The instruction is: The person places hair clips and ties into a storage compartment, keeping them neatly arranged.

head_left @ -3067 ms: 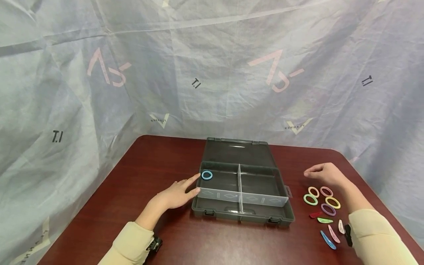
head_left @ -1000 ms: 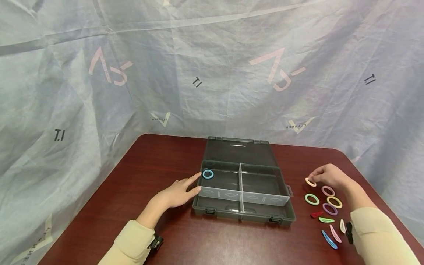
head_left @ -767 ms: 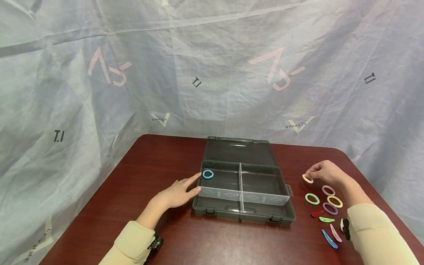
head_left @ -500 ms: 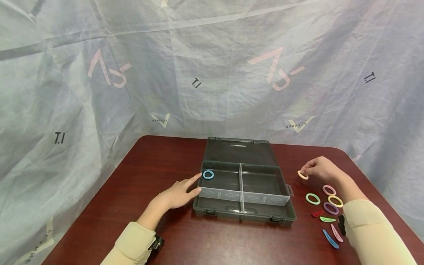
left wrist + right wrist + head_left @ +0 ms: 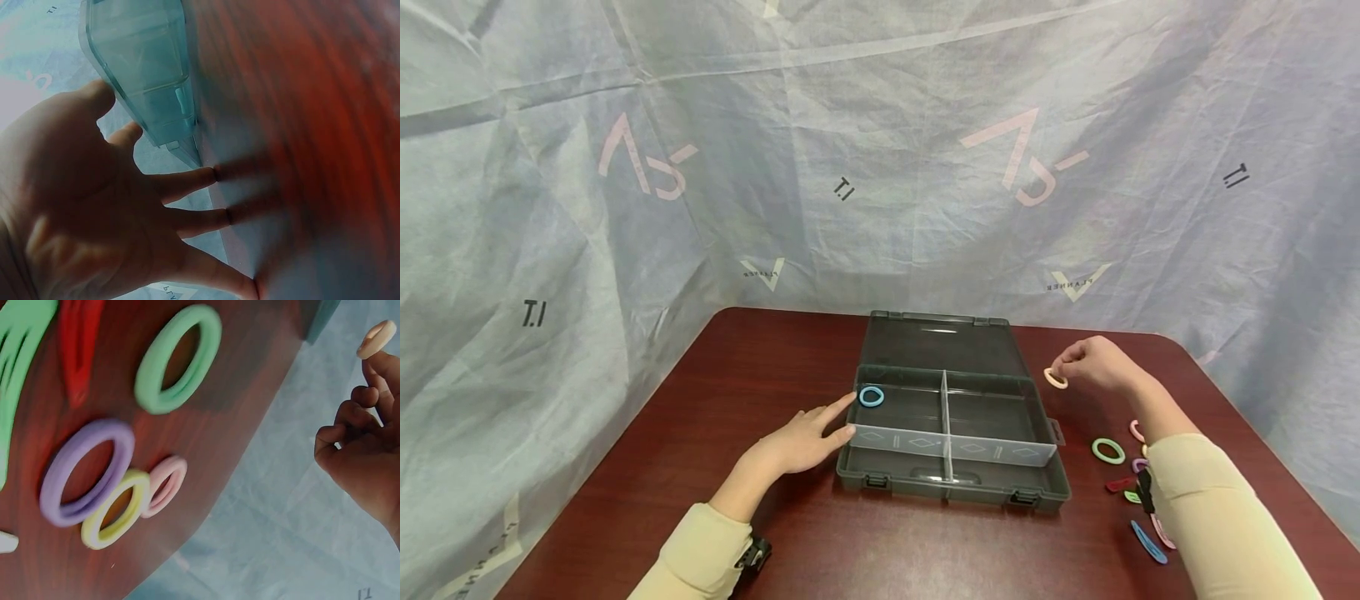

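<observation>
My right hand [image 5: 1099, 364] pinches a pale peach hair tie [image 5: 1056, 379] above the table, just right of the grey plastic organizer box [image 5: 951, 493]. The right wrist view shows the peach hair tie [image 5: 377, 339] at the thumb and fingertip. With fingers spread, my left hand [image 5: 801, 442] touches the left wall of the box; in the left wrist view its thumb and index finger [image 5: 128, 134] meet the wall and other fingertips rest on the table. The box lies open, its lid [image 5: 943, 346] laid back. A blue hair tie [image 5: 871, 397] sits in its back left compartment.
Right of the box lie a green hair tie [image 5: 1108, 451], plus purple [image 5: 87, 472], yellow [image 5: 115, 509] and pink [image 5: 165, 486] ones. Nearer are snap hair clips: red [image 5: 1121, 484], blue [image 5: 1148, 542], green and pink, partly hidden by the right arm. Clear dividers [image 5: 945, 417] split the box.
My right hand has picked the peach hair tie off the table and carried it left and away towards the box. The left hand has stayed at the box wall.
</observation>
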Demonstrator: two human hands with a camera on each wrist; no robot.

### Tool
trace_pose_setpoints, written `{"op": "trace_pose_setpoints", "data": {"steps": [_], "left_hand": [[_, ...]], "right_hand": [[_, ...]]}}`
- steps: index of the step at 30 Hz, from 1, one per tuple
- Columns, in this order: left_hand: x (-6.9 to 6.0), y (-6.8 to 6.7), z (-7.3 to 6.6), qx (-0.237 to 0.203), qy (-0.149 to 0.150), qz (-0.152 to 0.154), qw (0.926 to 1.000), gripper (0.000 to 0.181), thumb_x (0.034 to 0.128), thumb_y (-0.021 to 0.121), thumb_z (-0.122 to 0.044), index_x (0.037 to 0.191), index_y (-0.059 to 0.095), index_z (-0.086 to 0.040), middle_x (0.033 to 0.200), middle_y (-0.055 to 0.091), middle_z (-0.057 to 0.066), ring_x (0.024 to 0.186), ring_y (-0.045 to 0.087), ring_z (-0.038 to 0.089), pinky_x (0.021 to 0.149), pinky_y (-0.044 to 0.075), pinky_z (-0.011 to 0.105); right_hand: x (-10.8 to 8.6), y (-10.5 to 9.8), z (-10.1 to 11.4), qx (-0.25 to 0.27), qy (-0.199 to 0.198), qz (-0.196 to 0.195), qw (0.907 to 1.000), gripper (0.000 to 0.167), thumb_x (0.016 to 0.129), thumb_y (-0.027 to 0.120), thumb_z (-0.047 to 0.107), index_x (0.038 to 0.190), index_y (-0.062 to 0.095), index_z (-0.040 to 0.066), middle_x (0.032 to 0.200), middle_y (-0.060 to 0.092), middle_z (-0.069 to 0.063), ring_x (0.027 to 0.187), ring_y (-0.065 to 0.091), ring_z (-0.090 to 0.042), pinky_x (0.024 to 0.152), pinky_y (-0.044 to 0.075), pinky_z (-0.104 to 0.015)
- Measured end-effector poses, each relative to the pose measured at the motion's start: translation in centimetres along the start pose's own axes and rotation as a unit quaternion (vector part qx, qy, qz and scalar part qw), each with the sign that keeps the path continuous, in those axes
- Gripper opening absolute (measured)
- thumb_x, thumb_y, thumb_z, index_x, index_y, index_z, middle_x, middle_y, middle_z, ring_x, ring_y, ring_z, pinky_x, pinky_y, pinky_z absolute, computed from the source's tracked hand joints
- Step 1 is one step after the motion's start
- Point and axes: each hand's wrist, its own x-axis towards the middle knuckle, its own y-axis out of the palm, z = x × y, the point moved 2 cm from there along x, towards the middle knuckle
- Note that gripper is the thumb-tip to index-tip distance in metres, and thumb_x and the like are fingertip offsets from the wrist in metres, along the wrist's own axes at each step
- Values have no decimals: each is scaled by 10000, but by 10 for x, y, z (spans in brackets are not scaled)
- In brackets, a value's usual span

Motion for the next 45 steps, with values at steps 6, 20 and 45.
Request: {"op": "trace_pose_setpoints", "data": {"steps": [6,20,45], "left_hand": [[-1,0,0,8,-17,-24,10000,627,1071,451,-482,1627,251,-275,1592,324,222,1460,235,513,1132,208,680],[1,0,0,50,-39,-27,10000,630,1065,460,-488,1627,250,-292,1593,328,215,1459,229,519,1130,211,683],[1,3,1,-44,-64,-56,10000,624,1064,450,-502,1625,249,-316,1609,303,207,1468,196,524,1115,198,714]], "right_hand": [[14,7,16,39,-125,-39,9999,150,960,683,159,976,812,84,1023,756,-68,951,625,-188,803,483,-377],[37,15,51,201,-389,51,9990,139,955,684,140,939,814,95,992,763,-40,933,624,-166,812,475,-355],[83,59,125,393,-1143,471,9916,138,954,693,75,877,807,72,917,748,-38,695,442,-144,657,374,-336]]}}
